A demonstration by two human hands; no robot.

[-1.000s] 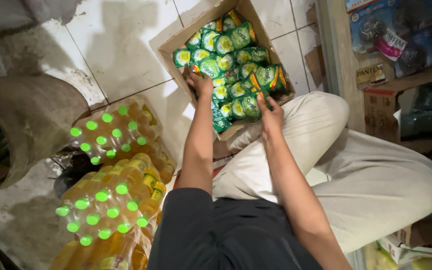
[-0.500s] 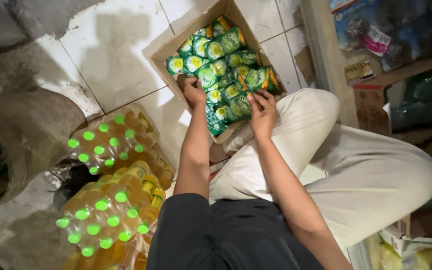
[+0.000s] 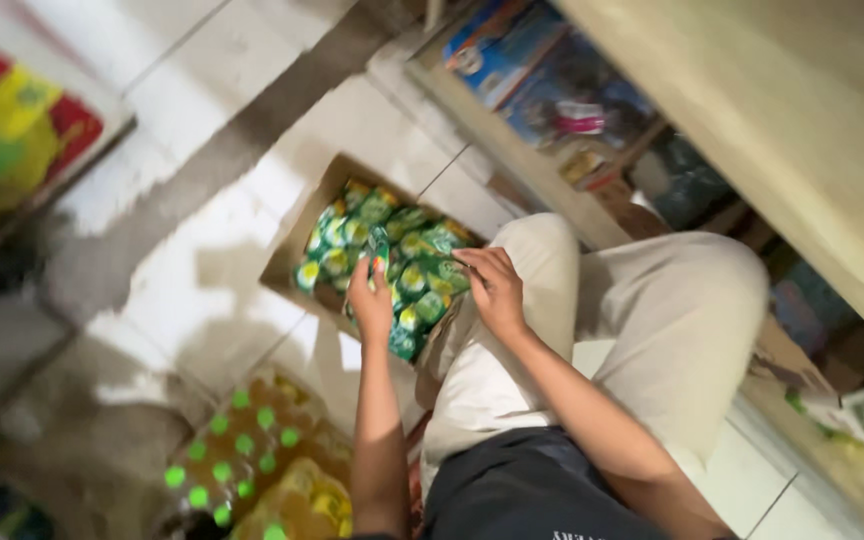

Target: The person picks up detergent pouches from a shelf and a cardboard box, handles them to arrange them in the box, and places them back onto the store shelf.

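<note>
Down on the tiled floor [image 3: 202, 290], at about eleven o'clock from the person's bent knee [image 3: 542, 250], sits an open cardboard box [image 3: 297, 240] packed with green and yellow sachets [image 3: 407, 270]. The left hand [image 3: 370, 300] is curled around one sachet, lifting its top edge clear of the others; the right hand [image 3: 492, 285] rests at the box's three o'clock side, fingers bent onto the packets, though I cannot tell whether it pinches one or only presses. These packets look light, soft and crinkly, probably slick-skinned and easy to crush, so I would judge a pinch at the sealed edge safer than a squeeze across the middle. They lie loosely overlapping, so drawing one may drag its neighbours.

At seven o'clock from the box stand shrink-wrapped packs of yellow bottles with green caps [image 3: 242, 470], close beside the left forearm. At one o'clock runs a low wooden shelf [image 3: 512, 130] holding blue packages [image 3: 512, 70], and the person's own light trousers [image 3: 652, 320] crowd the box's near corner.
</note>
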